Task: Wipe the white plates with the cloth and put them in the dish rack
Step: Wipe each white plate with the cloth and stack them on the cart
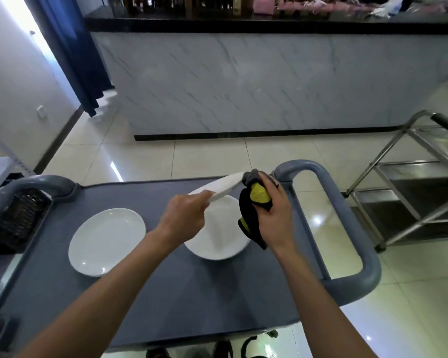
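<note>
Dish rack [18, 223]: a dark slatted rack at the left edge of the grey cart top [150, 293], partly over the side; no plate shows in it.
Left plate [107, 241]: white, lying flat on the left half of the cart top, near the rack but apart from it.
Left hand [184, 218]: raised over the middle of the cart top, fingers closed on the near rim of the lifted plate [225, 186].
Lifted plate: white, held clear of the surface and tilted almost edge-on, its far rim reaching into the cloth.
Lower plate [217, 236]: white, flat on the right half of the cart top, directly under both hands and partly hidden by them.
Cloth [254, 205]: black and yellow with a grey fold at the top, bunched against the far rim of the lifted plate; a loose end hangs over the lower plate.
Right hand [272, 210]: fingers curled tight around the cloth, beside the cart's right-hand handle [347, 228].
Steel shelf [409, 197]: standing on the tiled floor, off the cart's right edge.
</note>
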The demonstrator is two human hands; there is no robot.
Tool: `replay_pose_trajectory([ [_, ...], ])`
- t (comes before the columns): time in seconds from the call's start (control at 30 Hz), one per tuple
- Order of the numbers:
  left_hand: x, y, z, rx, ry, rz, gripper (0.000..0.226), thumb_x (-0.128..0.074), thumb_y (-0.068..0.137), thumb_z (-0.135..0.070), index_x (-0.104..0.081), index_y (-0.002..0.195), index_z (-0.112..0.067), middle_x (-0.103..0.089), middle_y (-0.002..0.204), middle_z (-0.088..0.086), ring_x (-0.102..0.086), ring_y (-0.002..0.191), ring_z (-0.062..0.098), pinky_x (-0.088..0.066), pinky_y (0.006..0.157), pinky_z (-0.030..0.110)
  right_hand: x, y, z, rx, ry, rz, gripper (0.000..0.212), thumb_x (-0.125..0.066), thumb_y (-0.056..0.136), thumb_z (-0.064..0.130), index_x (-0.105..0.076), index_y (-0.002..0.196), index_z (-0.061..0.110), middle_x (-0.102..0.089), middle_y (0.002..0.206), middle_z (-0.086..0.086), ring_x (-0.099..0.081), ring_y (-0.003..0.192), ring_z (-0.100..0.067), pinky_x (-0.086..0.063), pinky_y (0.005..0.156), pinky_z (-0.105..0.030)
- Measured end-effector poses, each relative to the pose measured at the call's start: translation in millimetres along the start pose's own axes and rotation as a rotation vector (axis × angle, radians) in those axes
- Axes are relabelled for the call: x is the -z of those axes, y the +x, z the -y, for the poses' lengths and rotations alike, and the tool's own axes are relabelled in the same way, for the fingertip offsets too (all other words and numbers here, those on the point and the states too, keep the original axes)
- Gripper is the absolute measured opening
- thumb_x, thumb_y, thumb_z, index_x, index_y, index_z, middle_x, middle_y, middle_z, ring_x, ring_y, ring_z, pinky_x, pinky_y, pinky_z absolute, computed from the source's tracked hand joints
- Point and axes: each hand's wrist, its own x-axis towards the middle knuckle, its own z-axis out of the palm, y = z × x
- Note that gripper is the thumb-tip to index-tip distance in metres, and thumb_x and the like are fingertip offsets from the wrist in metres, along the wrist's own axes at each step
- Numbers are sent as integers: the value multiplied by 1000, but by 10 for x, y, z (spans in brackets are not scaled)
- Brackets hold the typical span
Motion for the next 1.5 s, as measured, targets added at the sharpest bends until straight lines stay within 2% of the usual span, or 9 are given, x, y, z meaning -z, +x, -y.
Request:
replay_pose_trajectory([
  [0.17,-174,-89,11,-133,103,154,42,-60,77,9,-70,112,-12,-72,85,5,-68,69,34,-53,51,38,118,-114,-111,-4,-86,-7,58,-64,91,-3,-54,144,20,-49,148,2,-44,138,-13,-34,113,-21],
  [0.33,-323,-221,-30,-204,152,199,47,-69,70,17,-73,110,-8,-75,112,10,-73,98,37,-62,66,46,179,-183,-180,-2,-139,8,60,-63,90,-6,-54,143,20,-51,145,2,-45,135,-12,-34,113,-21],
  [0.47,-455,-337,-26,-239,170,210,50,-71,64,19,-75,108,-6,-75,112,12,-73,98,38,-62,73,46,213,-219,-229,-35,-145,16,59,-64,91,-3,-53,144,22,-50,146,1,-46,135,-15,-39,115,-33],
  [0.6,-543,-431,12,-279,192,213,45,-43,77,6,-75,106,-7,-75,110,11,-73,96,36,-60,73,41,232,-245,-271,-63,-149,42,61,-63,91,-3,-52,146,23,-48,148,0,-44,137,-19,-40,114,-43],
  [0.7,-576,-471,43,-293,203,242,46,-37,80,2,-71,108,-8,-74,111,10,-72,96,35,-60,73,41,218,-252,-272,-61,-132,45,62,-63,91,-4,-52,146,22,-49,147,0,-45,136,-19,-41,113,-44],
  [0.8,-595,-510,75,-314,217,264,44,-55,75,9,-66,114,-8,-71,115,11,-69,100,36,-60,76,43,199,-261,-269,-34,-136,35,62,-64,89,-5,-53,145,20,-51,145,0,-47,134,-18,-41,113,-41],
  [0.9,-602,-573,126,-345,258,345,62,-80,63,10,-68,122,-4,-68,124,15,-67,109,40,-59,84,47,159,-278,-277,-19,-146,40,62,-65,88,-6,-54,144,20,-52,145,1,-47,134,-17,-40,114,-40],
  [1.17,-578,-672,187,-386,314,429,72,-88,62,1,-64,130,-5,-64,131,15,-62,118,42,-57,90,49,64,-313,-296,-11,-131,77,64,-64,87,-8,-54,144,19,-52,145,-1,-48,134,-21,-40,114,-43],
  [1.5,-550,-750,214,-394,342,473,69,-87,69,-3,-63,134,-7,-63,136,14,-59,124,43,-55,94,51,-63,-394,-343,-26,-152,143,67,-64,88,-7,-52,145,25,-50,147,1,-47,136,-21,-40,113,-42],
])
